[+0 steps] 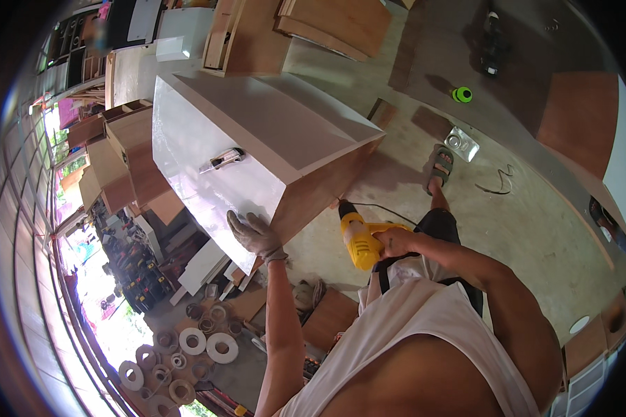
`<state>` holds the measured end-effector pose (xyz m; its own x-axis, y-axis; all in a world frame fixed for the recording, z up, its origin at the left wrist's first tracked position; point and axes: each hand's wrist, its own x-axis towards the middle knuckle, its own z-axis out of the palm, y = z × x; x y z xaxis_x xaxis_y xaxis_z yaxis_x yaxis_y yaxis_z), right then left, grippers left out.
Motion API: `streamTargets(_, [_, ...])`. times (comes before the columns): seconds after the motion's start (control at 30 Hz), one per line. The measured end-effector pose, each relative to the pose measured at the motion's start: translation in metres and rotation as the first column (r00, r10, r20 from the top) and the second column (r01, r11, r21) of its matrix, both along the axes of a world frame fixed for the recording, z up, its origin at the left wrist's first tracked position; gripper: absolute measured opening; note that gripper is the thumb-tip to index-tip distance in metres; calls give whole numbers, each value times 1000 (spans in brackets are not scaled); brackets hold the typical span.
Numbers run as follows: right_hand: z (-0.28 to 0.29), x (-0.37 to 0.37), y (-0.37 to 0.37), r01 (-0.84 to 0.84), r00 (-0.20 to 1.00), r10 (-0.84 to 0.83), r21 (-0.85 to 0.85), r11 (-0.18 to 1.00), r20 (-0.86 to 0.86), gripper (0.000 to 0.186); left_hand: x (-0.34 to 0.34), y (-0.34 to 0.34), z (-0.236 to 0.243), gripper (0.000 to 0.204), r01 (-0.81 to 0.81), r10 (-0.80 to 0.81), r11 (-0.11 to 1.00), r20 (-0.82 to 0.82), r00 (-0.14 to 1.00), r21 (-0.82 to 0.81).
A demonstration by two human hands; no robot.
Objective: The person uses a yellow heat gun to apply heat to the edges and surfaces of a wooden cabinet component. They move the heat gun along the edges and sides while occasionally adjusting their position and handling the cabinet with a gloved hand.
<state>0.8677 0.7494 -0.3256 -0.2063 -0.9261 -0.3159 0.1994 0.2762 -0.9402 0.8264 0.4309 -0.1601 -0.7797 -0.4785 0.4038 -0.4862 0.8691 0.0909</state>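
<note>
In front of me stands a white-faced cabinet box [250, 187] with bare wood-coloured sides. My left hand [257, 236], in a grey work glove, lies on the white face near its corner, fingers spread. My right hand [394, 241] is wrapped round the handle of a yellow power drill [360, 243]. The drill's dark front end points at the lower edge of the brown side panel [323, 184]; whether the bit touches the wood I cannot tell. A utility knife [224, 158] rests on the white face, beyond my left hand.
Rolls of edge banding [222, 347] and board offcuts [203, 266] lie at lower left. On the floor to the right are a metal plate [470, 149], a loose wire [497, 186], a green round object [462, 94] and a dark tool [492, 42]. Wooden cabinets [135, 149] stand far left.
</note>
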Motion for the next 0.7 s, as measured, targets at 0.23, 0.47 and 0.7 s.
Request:
streamTargets(0.23, [-23, -9, -6, -151, 985, 143, 90, 984, 96, 72, 1, -5, -5, 53, 26, -25, 1000, -24, 999, 16])
streamTargets(0.47, [-14, -23, -8, -300, 945, 325, 323, 898, -26, 72, 0, -6, -5, 52, 20, -19, 999, 19, 1000, -38])
streamTargets(0.7, [-31, -21, 19, -146, 947, 263, 482, 864, -183, 58, 0, -3, -5, 51, 13, -13, 999, -7, 1000, -39])
